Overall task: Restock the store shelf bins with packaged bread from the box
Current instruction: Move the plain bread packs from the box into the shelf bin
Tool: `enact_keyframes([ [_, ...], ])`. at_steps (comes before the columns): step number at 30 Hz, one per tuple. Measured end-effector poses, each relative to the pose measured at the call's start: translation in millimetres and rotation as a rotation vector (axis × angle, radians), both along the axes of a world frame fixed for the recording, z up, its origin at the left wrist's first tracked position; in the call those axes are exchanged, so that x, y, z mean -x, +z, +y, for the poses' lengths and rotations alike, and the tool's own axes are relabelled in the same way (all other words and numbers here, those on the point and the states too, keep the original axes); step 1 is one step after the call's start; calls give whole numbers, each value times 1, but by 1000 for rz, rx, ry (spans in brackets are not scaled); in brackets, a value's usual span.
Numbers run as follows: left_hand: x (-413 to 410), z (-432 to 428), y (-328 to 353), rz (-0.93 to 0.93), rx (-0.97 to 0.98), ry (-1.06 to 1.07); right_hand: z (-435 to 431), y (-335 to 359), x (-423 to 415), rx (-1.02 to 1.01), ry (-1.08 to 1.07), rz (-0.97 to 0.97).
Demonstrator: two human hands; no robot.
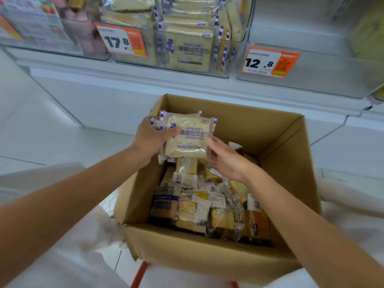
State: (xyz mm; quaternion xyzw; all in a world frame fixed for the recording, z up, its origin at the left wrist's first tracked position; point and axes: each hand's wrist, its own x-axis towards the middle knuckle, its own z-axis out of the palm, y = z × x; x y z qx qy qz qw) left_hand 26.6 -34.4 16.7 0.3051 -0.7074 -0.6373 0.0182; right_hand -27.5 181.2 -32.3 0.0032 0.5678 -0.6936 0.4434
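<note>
An open cardboard box (276, 138) stands below the shelf, with several packaged breads (199, 206) lying in it. Above the box's far half my left hand (152, 140) grips a stack of clear packs of sliced bread (189, 136) with blue-and-white edges, thumb across the top pack's face. My right hand (225, 159) touches the stack's lower right corner with relaxed fingers. On the shelf above, a clear bin (187, 65) holds the same kind of packs, upright and stacked.
A price tag reading 17.8 (121, 40) hangs on the middle bin and one reading 12.8 (270, 62) on the clear bin (332, 77) to the right. Another bin (52, 38) at the left holds pinkish packs. White floor surrounds the box.
</note>
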Motion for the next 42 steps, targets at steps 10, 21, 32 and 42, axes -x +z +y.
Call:
enact_keyframes([
  [10,-1,-11,3,54,189,24,-40,-106,-65,-581,442,68],
  [21,0,16,-5,16,33,6,4,-26,-44,-489,52,-2],
  [32,-4,68,5,-38,-364,-311,45,87,-22,-385,-175,362],
  [42,12,74,-4,-18,-276,-346,26,69,-16,-459,-118,742],
])
